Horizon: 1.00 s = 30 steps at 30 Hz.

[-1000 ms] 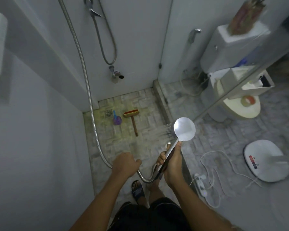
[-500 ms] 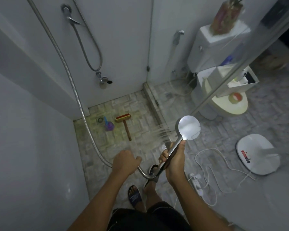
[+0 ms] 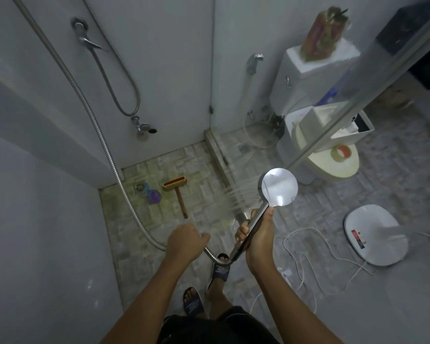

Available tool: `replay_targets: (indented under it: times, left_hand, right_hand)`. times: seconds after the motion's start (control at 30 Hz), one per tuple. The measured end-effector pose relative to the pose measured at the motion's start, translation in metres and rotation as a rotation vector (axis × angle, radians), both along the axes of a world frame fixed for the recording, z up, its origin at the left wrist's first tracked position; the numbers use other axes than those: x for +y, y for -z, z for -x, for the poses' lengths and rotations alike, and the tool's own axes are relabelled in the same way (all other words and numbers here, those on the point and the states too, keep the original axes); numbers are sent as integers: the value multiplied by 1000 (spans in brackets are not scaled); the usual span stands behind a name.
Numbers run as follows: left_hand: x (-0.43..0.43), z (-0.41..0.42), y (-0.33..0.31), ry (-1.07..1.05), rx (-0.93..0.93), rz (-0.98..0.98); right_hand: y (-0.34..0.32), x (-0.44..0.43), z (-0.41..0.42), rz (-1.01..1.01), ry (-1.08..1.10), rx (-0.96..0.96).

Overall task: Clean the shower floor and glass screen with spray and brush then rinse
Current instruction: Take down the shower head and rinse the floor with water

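Observation:
My right hand [image 3: 257, 238] grips the handle of a chrome shower head [image 3: 278, 187], whose round face points left and sprays water toward the glass screen [image 3: 358, 100] and the low curb. My left hand [image 3: 184, 240] holds the metal hose [image 3: 104, 145] just behind the handle. On the tiled shower floor [image 3: 204, 165] lie a wooden-handled scrub brush [image 3: 178, 189] with red-backed bristles and a purple spray bottle [image 3: 153, 194] beside the floor drain [image 3: 139, 187].
A toilet [image 3: 333, 165] with a tape roll on its lid stands behind the glass. A white fan base [image 3: 375, 234] and a loose white cable [image 3: 305, 259] lie on the floor at right. Wall tap [image 3: 142, 127] and grey walls enclose the stall. My sandalled feet stand below.
The view has shifted slightly left and down. The shower head has stayed raised and spraying left, moving a little right; both hands keep their grips.

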<state>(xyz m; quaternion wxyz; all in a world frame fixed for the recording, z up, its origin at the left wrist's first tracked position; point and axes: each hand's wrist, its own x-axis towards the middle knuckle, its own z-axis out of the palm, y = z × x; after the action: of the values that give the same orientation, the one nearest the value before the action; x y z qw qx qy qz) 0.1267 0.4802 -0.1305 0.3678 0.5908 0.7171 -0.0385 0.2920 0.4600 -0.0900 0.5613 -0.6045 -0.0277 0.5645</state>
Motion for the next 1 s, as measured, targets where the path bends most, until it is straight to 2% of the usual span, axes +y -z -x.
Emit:
replay_targets:
  times: [0.57, 0.8, 1.0]
  left_hand:
    - [86, -33, -18, -164, 9, -100]
    - [92, -20, -23, -230, 10, -79]
    - [75, 15, -28, -294, 63, -84]
  right_hand:
    - [-18, 102, -33, -139, -98, -30]
    - [-16, 132, -24, -3, -122, 108]
    - [-8, 137, 12, 85, -171, 115]
